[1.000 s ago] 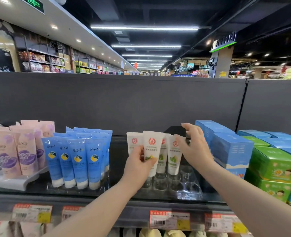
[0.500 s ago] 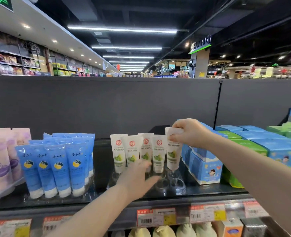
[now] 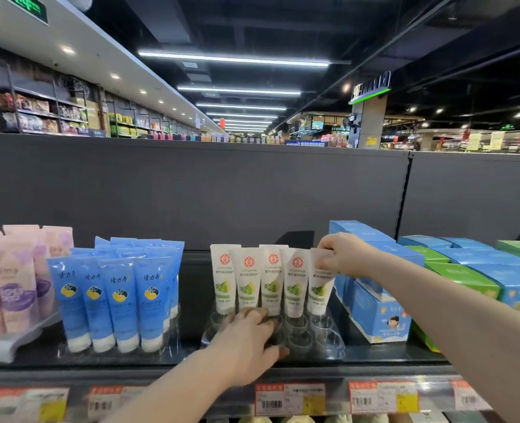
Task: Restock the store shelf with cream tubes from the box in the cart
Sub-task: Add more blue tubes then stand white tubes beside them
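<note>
White cream tube (image 3: 320,290) in right hand (image 3: 342,254)

White soft-plastic cream tubes with green fruit print (image 3: 248,279): smooth, satin sheen. Clear moulded plastic cup tray (image 3: 323,334): glossy, reflective. Blue plastic tubes (image 3: 121,297): glossy. Blue cardboard cartons (image 3: 377,312): smooth, low sheen. Dark grey shelf back panel (image 3: 191,190): matt.

The blue tubes (image 3: 120,297) are showing 隆力奇. Words on the cream tubes (image 3: 248,282) — and on the price tags (image 3: 289,398) — are looking too blurry.

Five white cream tubes (image 3: 272,279), green-printed, upright cap-down in a row on the shelf (image 3: 384,358)
</note>
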### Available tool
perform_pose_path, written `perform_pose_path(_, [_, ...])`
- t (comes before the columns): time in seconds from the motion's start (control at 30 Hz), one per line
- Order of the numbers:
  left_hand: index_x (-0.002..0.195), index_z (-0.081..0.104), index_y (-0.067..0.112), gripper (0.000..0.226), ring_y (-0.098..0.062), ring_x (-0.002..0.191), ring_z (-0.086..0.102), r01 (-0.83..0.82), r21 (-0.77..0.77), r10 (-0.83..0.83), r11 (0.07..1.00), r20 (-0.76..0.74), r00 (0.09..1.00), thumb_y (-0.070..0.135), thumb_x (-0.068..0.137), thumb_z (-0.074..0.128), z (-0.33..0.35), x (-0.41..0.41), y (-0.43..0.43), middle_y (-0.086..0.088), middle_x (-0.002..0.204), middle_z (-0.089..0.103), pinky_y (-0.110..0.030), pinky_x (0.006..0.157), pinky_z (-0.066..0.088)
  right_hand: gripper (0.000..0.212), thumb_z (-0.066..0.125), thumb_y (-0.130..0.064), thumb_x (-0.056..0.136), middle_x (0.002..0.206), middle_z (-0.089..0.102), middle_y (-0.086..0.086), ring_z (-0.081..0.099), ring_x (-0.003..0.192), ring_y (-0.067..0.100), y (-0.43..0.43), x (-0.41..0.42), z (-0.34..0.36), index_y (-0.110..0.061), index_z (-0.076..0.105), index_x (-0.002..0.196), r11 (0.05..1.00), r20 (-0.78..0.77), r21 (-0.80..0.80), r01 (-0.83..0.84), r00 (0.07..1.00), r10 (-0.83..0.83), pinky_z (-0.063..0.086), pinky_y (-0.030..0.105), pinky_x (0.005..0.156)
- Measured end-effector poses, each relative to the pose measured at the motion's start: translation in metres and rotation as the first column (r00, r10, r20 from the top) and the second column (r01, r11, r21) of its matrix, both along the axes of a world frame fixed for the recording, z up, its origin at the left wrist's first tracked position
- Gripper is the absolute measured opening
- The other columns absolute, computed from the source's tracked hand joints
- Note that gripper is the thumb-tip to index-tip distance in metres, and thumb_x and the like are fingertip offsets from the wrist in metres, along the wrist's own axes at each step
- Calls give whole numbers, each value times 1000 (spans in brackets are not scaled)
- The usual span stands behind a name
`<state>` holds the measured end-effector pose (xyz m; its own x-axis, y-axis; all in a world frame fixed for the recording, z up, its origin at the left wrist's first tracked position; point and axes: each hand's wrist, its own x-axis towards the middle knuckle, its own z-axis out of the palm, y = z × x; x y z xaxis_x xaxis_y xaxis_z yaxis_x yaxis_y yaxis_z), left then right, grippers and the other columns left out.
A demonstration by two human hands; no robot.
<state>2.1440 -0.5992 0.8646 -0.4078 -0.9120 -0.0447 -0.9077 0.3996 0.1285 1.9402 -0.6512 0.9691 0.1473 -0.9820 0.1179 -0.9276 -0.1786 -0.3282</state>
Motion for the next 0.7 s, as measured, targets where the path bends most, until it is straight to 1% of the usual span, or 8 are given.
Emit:
perform_pose_path(0.1, [147, 27, 22, 59, -24, 146, 5, 10, 0, -10, 1000, 2, 1000, 51, 95, 34, 1, 0, 0, 0, 158, 11, -45, 119, 6, 20, 49, -17, 91, 87, 56, 0, 52, 72, 14, -3, 2, 5, -12, 60, 106, 999, -63, 46, -1, 998, 4, 44, 25, 61])
perform_pose_path(0.17, [146, 28, 21, 59, -25, 145, 5, 13, -4, -13, 1000, 15, 1000, 51, 95, 34, 1, 0, 0, -2, 158, 12, -46, 119, 6, 22, 48, -14, 89, 83, 55, 3, 52, 69, 16, -4, 3, 8, -8, 61, 105, 996, -88, 85, 5, 996, 2, 43, 23, 56])
perform_pose_path(0.23, [146, 28, 21, 60, -25, 145, 7, 21, -21, -20, 1000, 22, 1000, 53, 95, 32, 0, 0, 0, -2, 157, 14, -46, 119, 6, 20, 50, -14, 88, 83, 57, 6, 55, 66, 17, -5, 4, 12, -6, 62, 102, 992, -114, 125, 6, 993, 8, 44, 22, 54])
perform_pose_path(0.33, [145, 31, 21, 60, -25, 144, 11, 39, -49, -39, 998, 18, 999, 54, 95, 31, -3, 2, -2, -2, 156, 19, -46, 119, 9, 19, 55, -20, 87, 92, 65, 9, 62, 68, 16, -8, 4, 16, -7, 64, 98, 987, -141, 159, -5, 990, 28, 50, 24, 63])
perform_pose_path(0.4, [144, 33, 20, 59, -25, 144, 12, 42, -54, -41, 998, 26, 999, 54, 95, 30, -4, 2, -2, -3, 154, 21, -47, 118, 10, 16, 57, -21, 86, 87, 64, 7, 61, 65, 14, -9, 5, 17, -7, 65, 90, 988, -151, 157, -3, 988, 27, 48, 21, 60])
perform_pose_path(0.5, [144, 32, 20, 59, -25, 144, 11, 38, -46, -37, 998, 24, 999, 53, 96, 30, -4, 1, -2, -3, 155, 21, -49, 118, 10, 13, 58, -19, 86, 75, 60, 3, 58, 61, 13, -11, 6, 16, -13, 61, 75, 988, -141, 152, 11, 990, 11, 45, 18, 54])
perform_pose_path(0.63, [144, 32, 21, 58, -25, 144, 12, 38, -44, -38, 998, 14, 999, 53, 95, 31, -4, 1, -1, -2, 154, 22, -48, 118, 10, 9, 58, -18, 87, 79, 61, 3, 59, 65, 14, -13, 7, 15, -12, 62, 81, 989, -134, 149, 15, 991, 6, 49, 20, 60])
perform_pose_path(0.7, [144, 32, 23, 58, -25, 143, 14, 44, -48, -44, 998, 13, 999, 53, 95, 31, -4, 2, -1, -2, 153, 23, -48, 118, 11, 11, 58, -20, 86, 79, 60, 3, 61, 66, 14, -14, 5, 16, -13, 59, 77, 987, -147, 159, 10, 989, 14, 50, 22, 63])
